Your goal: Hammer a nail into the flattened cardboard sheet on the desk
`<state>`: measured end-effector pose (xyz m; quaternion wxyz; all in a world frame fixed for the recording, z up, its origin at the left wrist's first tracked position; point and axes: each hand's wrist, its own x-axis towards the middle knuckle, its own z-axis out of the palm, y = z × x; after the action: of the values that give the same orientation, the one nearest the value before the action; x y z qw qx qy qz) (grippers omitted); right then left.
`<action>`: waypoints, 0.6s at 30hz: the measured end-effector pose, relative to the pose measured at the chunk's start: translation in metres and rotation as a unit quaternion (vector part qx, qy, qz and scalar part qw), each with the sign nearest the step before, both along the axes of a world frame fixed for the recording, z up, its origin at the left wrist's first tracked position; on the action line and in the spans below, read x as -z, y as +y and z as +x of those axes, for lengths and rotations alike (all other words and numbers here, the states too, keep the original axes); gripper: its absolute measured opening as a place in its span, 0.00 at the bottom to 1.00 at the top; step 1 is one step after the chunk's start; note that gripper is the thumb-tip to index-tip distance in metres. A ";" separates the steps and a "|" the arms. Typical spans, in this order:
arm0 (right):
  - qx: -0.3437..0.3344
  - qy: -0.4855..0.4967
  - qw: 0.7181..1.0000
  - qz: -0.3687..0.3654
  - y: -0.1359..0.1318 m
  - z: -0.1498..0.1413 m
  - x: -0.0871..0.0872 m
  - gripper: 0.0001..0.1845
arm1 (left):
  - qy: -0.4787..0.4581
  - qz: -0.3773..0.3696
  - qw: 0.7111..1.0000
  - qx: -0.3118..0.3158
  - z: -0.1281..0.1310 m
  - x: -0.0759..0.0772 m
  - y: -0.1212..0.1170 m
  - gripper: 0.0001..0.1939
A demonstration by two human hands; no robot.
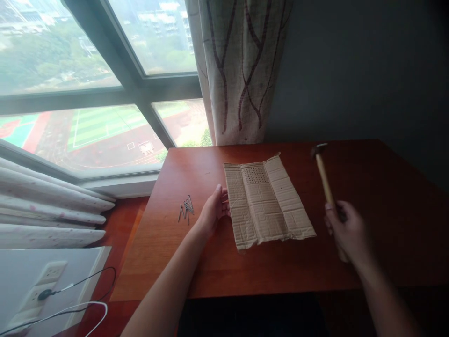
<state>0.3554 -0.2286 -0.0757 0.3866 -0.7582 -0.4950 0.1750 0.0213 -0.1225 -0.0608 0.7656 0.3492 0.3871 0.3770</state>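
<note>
A creased sheet of brown cardboard [268, 206] with two fold lines and a patch of small holes near its far edge is over the wooden table. At its left edge, my left hand [214, 208] has its fingers tucked partly beneath the sheet, with the thumb pointing up beside it; the fingertips are hidden. My right hand [345, 224] is closed around the wooden handle of a hammer [323, 180], head up, to the right of the cardboard. Several loose nails [185, 209] lie in a small pile left of my left hand.
The reddish-brown table [164, 262] meets a window [105, 131] at the left and a patterned curtain [242, 70] at the back. Low on the left, a wall socket [42, 290] has a black plug and cables. A dark wall stands behind the right side.
</note>
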 end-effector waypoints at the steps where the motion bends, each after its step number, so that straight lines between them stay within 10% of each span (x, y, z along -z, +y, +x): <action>1: 0.016 0.073 0.997 0.022 0.002 -0.004 -0.007 0.17 | -0.002 0.000 1.000 -0.001 0.000 0.001 0.000 0.35; 8: -0.067 0.296 0.941 0.151 0.048 -0.020 -0.044 0.20 | -0.012 -0.023 0.999 -0.020 -0.001 0.005 0.004 0.34; 18: -0.067 0.356 0.895 0.261 0.123 -0.035 -0.020 0.34 | -0.010 -0.031 0.999 -0.025 -0.002 0.004 0.004 0.32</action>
<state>0.3204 -0.1059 -0.0561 0.7084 -0.4822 -0.4019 0.3227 0.0196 -0.1184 -0.0646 0.7702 0.3119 0.3992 0.3875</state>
